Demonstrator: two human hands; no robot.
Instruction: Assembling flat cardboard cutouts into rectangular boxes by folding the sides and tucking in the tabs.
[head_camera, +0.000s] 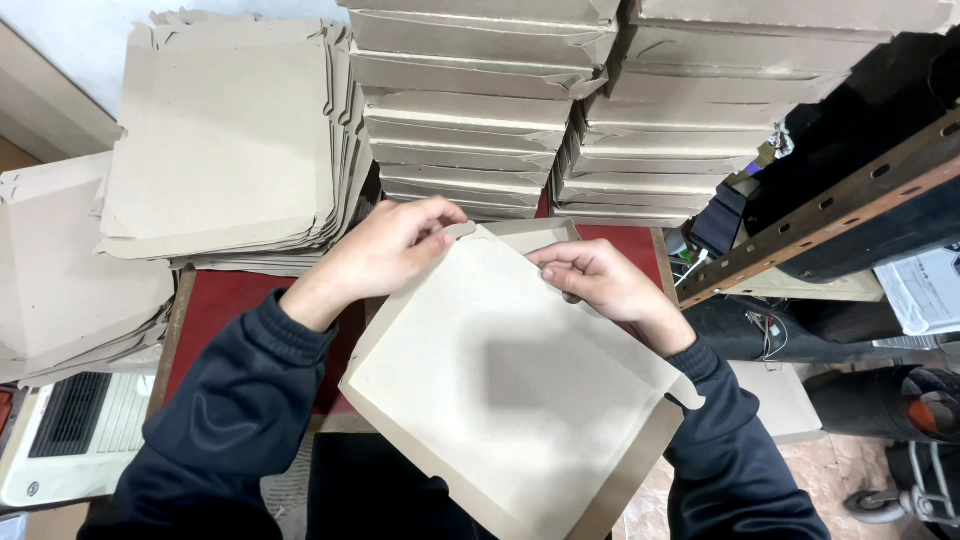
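I hold a flat brown cardboard box blank (510, 380) tilted over my lap, its plain face toward me. My left hand (385, 250) pinches a small tab at the blank's far left corner. My right hand (595, 280) grips the far edge's folded flap, thumb and fingers closed on it. The right side wall of the blank stands folded up along my right forearm. Both arms wear dark sleeves.
Two tall stacks of folded cardboard boxes (480, 110) stand ahead on a red table (215, 310). Piles of flat blanks (230, 140) lie at the left. A slotted metal rail (830, 225), cables and dark bags sit at the right; a white appliance (70, 435) at lower left.
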